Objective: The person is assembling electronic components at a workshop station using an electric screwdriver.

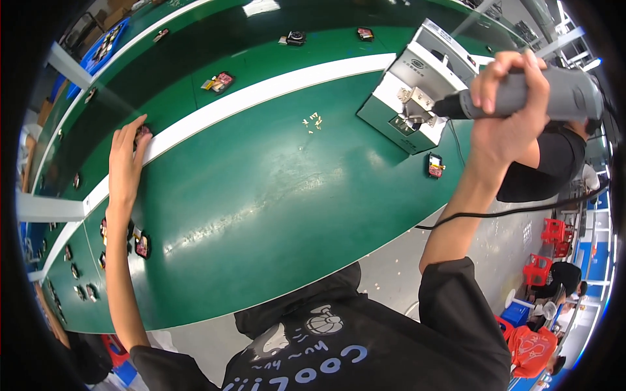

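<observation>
My right hand [512, 107] is closed around a grey electric screwdriver [564, 94] with a black nose and a cable hanging from it. Its tip meets the metal outlet of a white-and-green box-shaped screw feeder [417, 85]. At the far left, my left hand [125, 159] reaches past the white rail, thumb and fingers around a small dark-and-pink electronic part [143, 135], partly hidden by the fingers. A similar black-cased part [435, 165] lies on the green bench beside the feeder. Another such part [141, 245] is by my left forearm.
Beyond the white rail [274, 88], a green conveyor carries several spaced parts, among them a pink-and-yellow one [218, 83]. Small yellowish scraps [313, 122] lie on the bench [261, 195]. The screwdriver's black cable [521, 214] crosses my right forearm. Other people sit at the right.
</observation>
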A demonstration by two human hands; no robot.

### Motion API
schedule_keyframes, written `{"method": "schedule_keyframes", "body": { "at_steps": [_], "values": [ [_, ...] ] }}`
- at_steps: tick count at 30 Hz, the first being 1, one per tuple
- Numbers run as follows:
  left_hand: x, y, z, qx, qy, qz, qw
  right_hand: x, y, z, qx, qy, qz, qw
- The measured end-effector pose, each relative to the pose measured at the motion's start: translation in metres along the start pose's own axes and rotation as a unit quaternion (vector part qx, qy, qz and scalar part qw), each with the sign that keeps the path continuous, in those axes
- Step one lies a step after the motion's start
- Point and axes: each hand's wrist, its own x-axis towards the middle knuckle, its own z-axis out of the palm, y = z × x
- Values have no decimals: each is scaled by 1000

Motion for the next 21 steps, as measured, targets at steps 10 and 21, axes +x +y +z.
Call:
{"method": "schedule_keyframes", "body": {
  "at_steps": [10,21],
  "values": [
    [-64,150,7,-52,-25,145,988,8,29,7,-20,-38,83,996],
    [-80,181,-3,-92,-99,181,974,6,11,3,4,-28,60,998]
  ]
}}
